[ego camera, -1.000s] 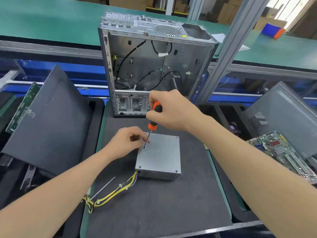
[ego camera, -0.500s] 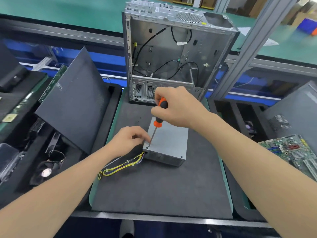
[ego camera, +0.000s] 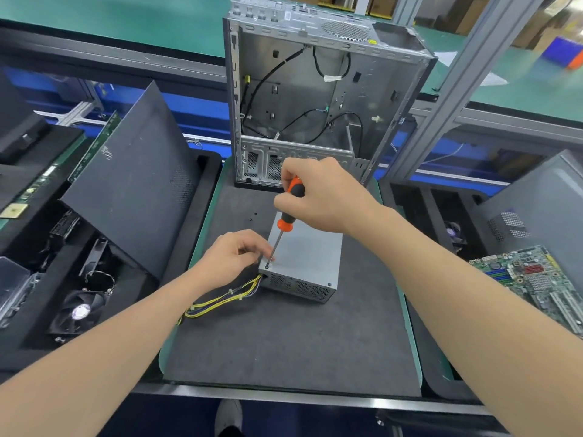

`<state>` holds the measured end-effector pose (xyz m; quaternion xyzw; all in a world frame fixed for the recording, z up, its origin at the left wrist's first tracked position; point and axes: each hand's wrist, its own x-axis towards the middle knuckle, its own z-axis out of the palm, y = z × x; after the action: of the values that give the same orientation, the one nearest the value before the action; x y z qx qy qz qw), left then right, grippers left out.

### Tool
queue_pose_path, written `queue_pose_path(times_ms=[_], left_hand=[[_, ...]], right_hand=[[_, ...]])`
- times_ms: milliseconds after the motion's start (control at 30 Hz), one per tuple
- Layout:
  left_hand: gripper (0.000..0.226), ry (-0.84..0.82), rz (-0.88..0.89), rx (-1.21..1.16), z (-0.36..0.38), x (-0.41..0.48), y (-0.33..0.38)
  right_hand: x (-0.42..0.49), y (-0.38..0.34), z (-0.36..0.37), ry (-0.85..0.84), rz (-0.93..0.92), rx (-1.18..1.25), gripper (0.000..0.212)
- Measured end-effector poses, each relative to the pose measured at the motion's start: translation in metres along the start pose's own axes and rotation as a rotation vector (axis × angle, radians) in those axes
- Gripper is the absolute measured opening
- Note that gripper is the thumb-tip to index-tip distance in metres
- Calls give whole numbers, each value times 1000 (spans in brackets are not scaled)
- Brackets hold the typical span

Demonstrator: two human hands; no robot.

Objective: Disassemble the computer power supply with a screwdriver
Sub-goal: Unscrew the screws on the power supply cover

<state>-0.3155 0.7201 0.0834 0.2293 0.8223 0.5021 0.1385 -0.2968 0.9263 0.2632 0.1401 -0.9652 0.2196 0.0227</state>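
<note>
Surface: dark mat (ego camera: 284, 348) on a green-edged tray, with a green conveyor belt (ego camera: 126, 23) running behind at 12 o'clock.

9 o'clock of mat: black bin holding a cooling fan (ego camera: 79, 310). A black side panel (ego camera: 135, 171) leans tilted above the fan.

Left hand (ego camera: 233, 257): at the 9 o'clock edge of the power supply, fingers curled. Fingertips (ego camera: 270, 252) pinch the screwdriver shaft just above its tip.

Yellow cable bundle (ego camera: 227, 298): leaves the near-left corner of the power supply and trails toward 8 o'clock across the mat, partly under the left forearm.

Power supply (ego camera: 310, 260): grey metal box lying flat at mat centre, vented side facing the viewer, lid on.

Screwdriver (ego camera: 288, 212): orange and black handle, tilted, handle toward 1 o'clock. Its tip sits on a screw (ego camera: 267, 266) at the near-left corner of the lid.

Right hand (ego camera: 325, 197): wrapped around the handle from above, fingers closed on it.

Computer case (ego camera: 315, 99): standing upright at 12 o'clock of the mat, open side toward the viewer, black cables loose inside.

3 o'clock: green motherboard (ego camera: 536, 279) lying in a bin, with a grey case panel (ego camera: 542, 209) propped behind it.
</note>
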Motion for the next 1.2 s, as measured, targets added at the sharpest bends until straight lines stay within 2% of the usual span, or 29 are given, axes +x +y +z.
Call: queue_pose_path(times_ms=[833, 1067, 1200], left_hand=[[55, 23, -42, 0, 2, -5, 8], [41, -3, -9, -39, -3, -8, 10], [29, -31, 19, 21, -11, -13, 22]], right_hand=[[-2, -5, -1, -26, -24, -14, 15], [-6, -16, -12, -244, -395, -72, 19], [-8, -20, -13, -253, -397, -113, 17]])
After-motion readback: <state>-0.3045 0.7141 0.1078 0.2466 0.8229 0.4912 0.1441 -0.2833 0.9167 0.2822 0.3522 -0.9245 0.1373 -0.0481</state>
